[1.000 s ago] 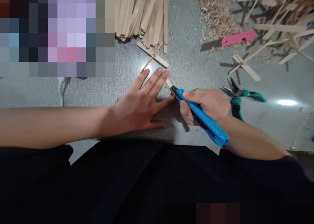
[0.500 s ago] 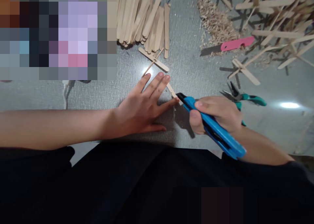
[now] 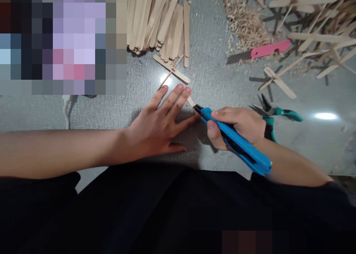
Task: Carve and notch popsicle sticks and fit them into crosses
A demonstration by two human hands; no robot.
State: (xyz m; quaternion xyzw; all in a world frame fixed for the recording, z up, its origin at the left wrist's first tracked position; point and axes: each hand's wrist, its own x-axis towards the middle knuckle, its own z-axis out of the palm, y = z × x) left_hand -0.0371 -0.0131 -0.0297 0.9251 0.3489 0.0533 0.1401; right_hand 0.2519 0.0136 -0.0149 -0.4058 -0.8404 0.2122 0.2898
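Observation:
My left hand [image 3: 165, 122] lies flat on the grey tabletop with its fingers spread. Its fingertips press on a wooden craft stick [image 3: 191, 101], which shows only in part between the fingers and the knife. In my right hand [image 3: 236, 126] is a blue utility knife [image 3: 236, 141], gripped with the thumb beneath. The knife's dark tip rests at the stick, close to a left fingertip; the blade edge itself is hard to make out. Just beyond my left fingers lies a craft stick [image 3: 167, 65] with a thin wooden stick [image 3: 171, 73] crossing it.
A pile of craft sticks [image 3: 150, 20] lies at the back. Farther right are wood shavings [image 3: 247, 20], a pink-handled folding saw [image 3: 269, 49], crossed stick pieces [image 3: 314, 37] and green-handled pliers [image 3: 285, 113] beside my right hand. A white cable [image 3: 66, 111] runs at the left.
My right hand has moved the utility knife left and slightly up along the craft stick, nearer my left fingers. My left hand stays spread in place. The view has shifted slightly.

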